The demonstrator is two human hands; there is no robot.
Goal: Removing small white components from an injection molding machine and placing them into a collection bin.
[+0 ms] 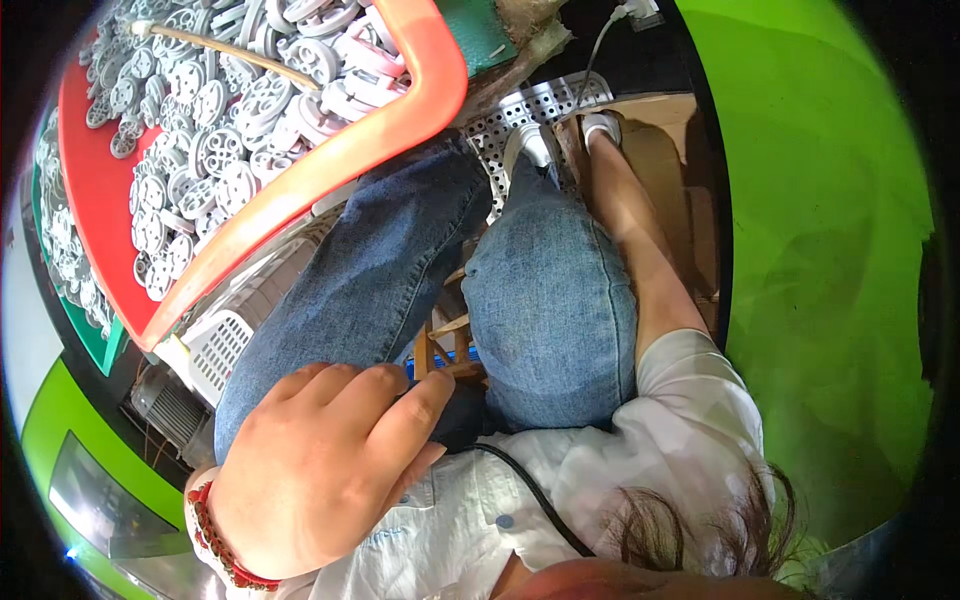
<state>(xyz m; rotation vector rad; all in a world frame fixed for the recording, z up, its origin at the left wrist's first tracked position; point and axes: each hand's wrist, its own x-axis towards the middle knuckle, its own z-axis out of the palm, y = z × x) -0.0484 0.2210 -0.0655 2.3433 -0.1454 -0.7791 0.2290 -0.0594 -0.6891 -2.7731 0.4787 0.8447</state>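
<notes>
A white shoe (537, 146) sits toward 1 o'clock, the right hand (601, 136) just beside it, its grip impossible to tell; the left hand (320, 455), half open, nothing visibly held, is toward 7. A slow reach clear of the cable (596, 58) seems wisest.

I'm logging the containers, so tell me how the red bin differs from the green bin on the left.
Colour: the red bin is orange-red; the green bin is a deep green. Visibility: the red bin fills much of the upper left, while the green bin shows only as a strip beside it. Contents: a thin tan stick lies over the red bin's load; none shows in the green bin's visible part. Both hold many pale grey parts.
</notes>
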